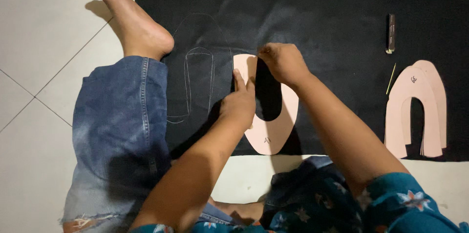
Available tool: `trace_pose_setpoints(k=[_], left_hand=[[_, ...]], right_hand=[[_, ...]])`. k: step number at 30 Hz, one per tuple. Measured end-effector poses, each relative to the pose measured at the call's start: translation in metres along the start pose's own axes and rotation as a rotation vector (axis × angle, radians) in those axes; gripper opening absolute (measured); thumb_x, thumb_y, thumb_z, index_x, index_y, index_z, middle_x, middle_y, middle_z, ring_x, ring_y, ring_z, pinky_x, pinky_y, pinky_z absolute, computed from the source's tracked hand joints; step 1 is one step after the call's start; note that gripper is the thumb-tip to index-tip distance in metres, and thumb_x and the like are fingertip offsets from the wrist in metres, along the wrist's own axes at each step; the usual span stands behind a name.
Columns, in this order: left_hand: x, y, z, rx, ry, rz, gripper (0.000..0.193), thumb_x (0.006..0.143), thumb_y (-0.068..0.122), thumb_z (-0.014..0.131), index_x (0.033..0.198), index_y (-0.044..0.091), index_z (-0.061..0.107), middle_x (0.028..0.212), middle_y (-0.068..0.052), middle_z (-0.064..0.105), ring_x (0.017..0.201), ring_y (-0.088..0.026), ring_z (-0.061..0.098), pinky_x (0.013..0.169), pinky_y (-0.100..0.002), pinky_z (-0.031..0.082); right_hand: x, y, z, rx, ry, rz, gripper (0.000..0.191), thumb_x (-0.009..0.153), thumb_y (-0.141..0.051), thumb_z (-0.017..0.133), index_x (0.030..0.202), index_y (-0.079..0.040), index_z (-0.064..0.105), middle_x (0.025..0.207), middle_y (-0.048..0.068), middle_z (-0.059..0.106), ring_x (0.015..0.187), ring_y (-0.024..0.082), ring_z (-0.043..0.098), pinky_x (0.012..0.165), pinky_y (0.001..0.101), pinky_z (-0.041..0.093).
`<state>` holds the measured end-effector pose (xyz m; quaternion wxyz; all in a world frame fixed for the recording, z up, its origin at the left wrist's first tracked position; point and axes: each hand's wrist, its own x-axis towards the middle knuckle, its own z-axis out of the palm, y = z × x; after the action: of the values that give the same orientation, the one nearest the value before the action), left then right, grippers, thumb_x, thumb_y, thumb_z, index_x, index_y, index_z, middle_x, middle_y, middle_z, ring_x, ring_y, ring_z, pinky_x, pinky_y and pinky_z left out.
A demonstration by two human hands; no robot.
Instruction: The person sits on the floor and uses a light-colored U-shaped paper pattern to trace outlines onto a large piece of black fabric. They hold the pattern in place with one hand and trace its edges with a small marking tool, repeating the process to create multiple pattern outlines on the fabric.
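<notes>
— Pattern: pink U-shaped card template (273,130) flat on black fabric (332,3), spread over tiled floor (39,18).

— Hands?

— Left hand (238,103) pressing down on left limb of template, forefinger stretched flat along it, other fingers curled. Right hand (282,61) at top of right limb, fingers pinched together, whether around a marker impossible to tell.

— Handling?

— Probably light, thin, stiff enough to trace round, yet bendable; liable to slide on cloth, so best pinned flat with spread fingertips, lifted by an edge.

— Nearby?

— Chalk outlines (198,81) to left beside bare foot (132,18); more pink templates (415,111), dark stick (391,32), thin yellow stick (391,77) to right.
</notes>
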<state>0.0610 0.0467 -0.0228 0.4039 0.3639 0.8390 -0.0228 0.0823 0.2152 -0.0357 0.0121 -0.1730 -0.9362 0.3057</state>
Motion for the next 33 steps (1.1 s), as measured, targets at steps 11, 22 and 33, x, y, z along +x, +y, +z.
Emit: trace_pose_setpoints(k=[11,22,33], left_hand=[[0.005,-0.007,0.008,-0.246,0.033,-0.09,0.147,0.069,0.02,0.096,0.173,0.018,-0.008,0.156,-0.021,0.017,0.121,-0.042,0.065,0.097,-0.046,0.056],[-0.025,-0.008,-0.01,-0.141,0.04,-0.017,0.134,0.063,0.018,0.098,0.164,0.026,0.011,0.17,-0.016,-0.017,0.122,-0.039,0.062,0.099,-0.042,0.055],[-0.019,-0.006,-0.005,-0.07,0.078,0.005,0.131,0.063,0.027,0.099,0.163,0.021,0.015,0.169,-0.023,-0.012,0.123,-0.035,0.062,0.096,-0.04,0.057]], right_hand=[[-0.038,0.006,0.015,-0.031,0.039,-0.356,0.016,0.089,-0.014,0.07,0.099,-0.003,0.077,0.093,0.017,0.074,0.081,0.038,0.071,0.072,0.0439,0.057],[-0.056,0.006,0.019,0.079,0.036,-0.273,0.017,0.093,-0.012,0.069,0.105,-0.003,0.075,0.095,0.017,0.074,0.083,0.035,0.072,0.075,0.0444,0.057],[-0.138,0.019,0.009,-0.035,-0.293,-0.281,0.022,0.086,-0.012,0.071,0.106,-0.008,0.077,0.094,0.012,0.076,0.091,0.031,0.071,0.087,0.0411,0.054]])
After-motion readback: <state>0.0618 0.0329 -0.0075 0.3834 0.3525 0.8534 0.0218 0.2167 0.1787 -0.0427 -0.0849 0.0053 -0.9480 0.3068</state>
